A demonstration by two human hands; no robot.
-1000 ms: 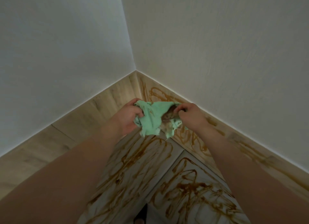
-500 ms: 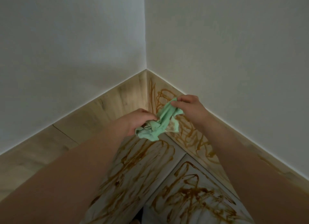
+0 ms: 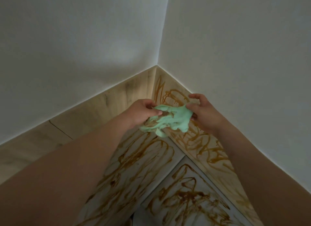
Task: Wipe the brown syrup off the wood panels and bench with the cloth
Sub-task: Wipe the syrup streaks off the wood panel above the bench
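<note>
A crumpled mint-green cloth (image 3: 170, 118) with brown stains hangs in the air in front of the corner. My left hand (image 3: 143, 112) grips its left end and my right hand (image 3: 204, 112) pinches its right end, stretching it between them. Brown syrup (image 3: 200, 141) is scrawled over the right wood panel (image 3: 217, 165). More syrup streaks cover the pale bench (image 3: 139, 168) below, in two sections split by a seam. The left wood panel (image 3: 94, 107) shows no syrup.
Two white walls (image 3: 84, 49) meet in a corner above the wood panels. My forearms reach in from the lower left and lower right and hide parts of the bench and panels. A dark gap (image 3: 131, 220) shows at the bottom edge.
Both hands have shifted along the cloth and pulled it out wider between them. The view has swung left, so the corner now sits further right.
</note>
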